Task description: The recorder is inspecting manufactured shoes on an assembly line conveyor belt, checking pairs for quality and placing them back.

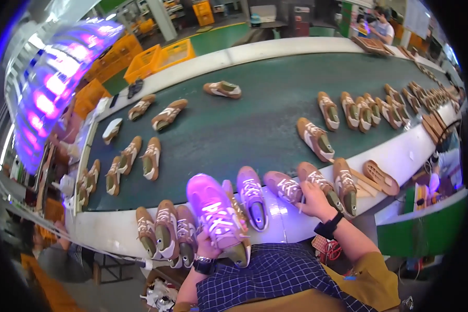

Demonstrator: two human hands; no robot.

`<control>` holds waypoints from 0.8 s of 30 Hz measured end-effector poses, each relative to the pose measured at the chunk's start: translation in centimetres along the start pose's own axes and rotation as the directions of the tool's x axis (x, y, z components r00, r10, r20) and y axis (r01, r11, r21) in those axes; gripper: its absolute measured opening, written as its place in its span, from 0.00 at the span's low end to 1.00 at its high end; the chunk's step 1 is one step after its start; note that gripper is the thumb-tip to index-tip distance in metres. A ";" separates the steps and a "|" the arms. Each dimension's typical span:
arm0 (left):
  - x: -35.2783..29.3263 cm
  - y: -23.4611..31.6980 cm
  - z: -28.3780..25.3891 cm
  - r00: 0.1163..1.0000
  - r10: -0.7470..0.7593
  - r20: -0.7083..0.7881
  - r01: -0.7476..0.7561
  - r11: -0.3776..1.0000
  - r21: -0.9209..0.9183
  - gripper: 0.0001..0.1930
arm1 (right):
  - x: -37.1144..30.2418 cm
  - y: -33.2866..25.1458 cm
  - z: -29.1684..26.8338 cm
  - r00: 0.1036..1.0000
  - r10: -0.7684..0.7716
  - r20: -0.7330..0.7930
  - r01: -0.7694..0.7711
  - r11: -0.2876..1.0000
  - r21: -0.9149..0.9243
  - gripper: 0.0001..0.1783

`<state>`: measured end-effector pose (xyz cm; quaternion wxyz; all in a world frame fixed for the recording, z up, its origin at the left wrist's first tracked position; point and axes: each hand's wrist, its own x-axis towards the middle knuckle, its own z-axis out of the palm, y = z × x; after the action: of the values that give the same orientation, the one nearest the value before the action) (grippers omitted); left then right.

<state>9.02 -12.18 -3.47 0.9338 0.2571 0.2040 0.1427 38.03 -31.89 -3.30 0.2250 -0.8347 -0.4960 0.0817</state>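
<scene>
My left hand [207,244] is closed on a tan sneaker [213,208] with white laces and a green lining, raised at the near edge of the belt and lit purple. Wrapped over the heel end of another tan sneaker [283,186], my right hand [316,200] hides that shoe's opening. Between the hands a purple-lit sneaker [251,195] rests on the white ledge [281,221], and part of one more shows behind the raised shoe. Right of my right hand lie two sneakers [344,182]. Several sneakers [166,229] are grouped left of my left hand.
A green conveyor belt [234,125] runs across in front, carrying scattered sneakers [151,158] at left and a row [366,110] at right. A loose sole [380,177] lies on the right ledge. Yellow crates [174,54] stand beyond; a person [382,28] is far right.
</scene>
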 end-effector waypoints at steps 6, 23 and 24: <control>0.6 0.4 -0.1 0.985 0.086 0.147 -0.088 0.996 0.006 0.43 | 0.0 -0.4 1.0 0.990 0.098 -0.103 -0.095 0.995 0.027 0.29; 3.0 0.4 0.5 0.972 0.028 0.231 -0.002 0.994 -0.113 0.43 | 0.1 -0.6 0.8 0.901 0.389 0.194 -0.420 0.894 0.157 0.39; 3.2 0.5 0.7 0.967 0.018 0.252 0.017 0.991 -0.136 0.44 | -0.1 -0.8 0.7 0.871 0.422 0.252 -0.491 0.778 0.391 0.38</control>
<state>12.11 -10.88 -3.62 0.9675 0.2086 0.0729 0.1227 37.14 -31.44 -3.58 0.3443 -0.8476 -0.2620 0.3073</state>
